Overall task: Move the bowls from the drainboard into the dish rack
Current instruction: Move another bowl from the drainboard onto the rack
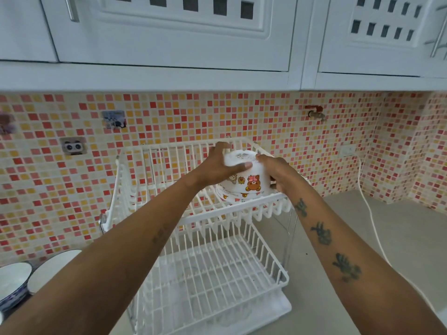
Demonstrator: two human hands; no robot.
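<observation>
A white bowl with cartoon bear prints (249,181) is upside down over the upper tier of the white two-tier dish rack (154,165), stacked on at least one similar bowl whose rim shows beneath it. My left hand (217,165) grips its left side and base. My right hand (278,172) grips its right side. Two more bowls (14,281) with blue-patterned outsides sit at the lower left edge, one (52,269) leaning behind my left forearm.
The rack's lower tier (266,259) holds nothing and stands on a white drip tray (278,308) on the grey counter. A white cable (372,221) runs down the right. Mosaic tile wall behind, with hooks and a red tap (315,112). White cabinets (169,32) hang overhead.
</observation>
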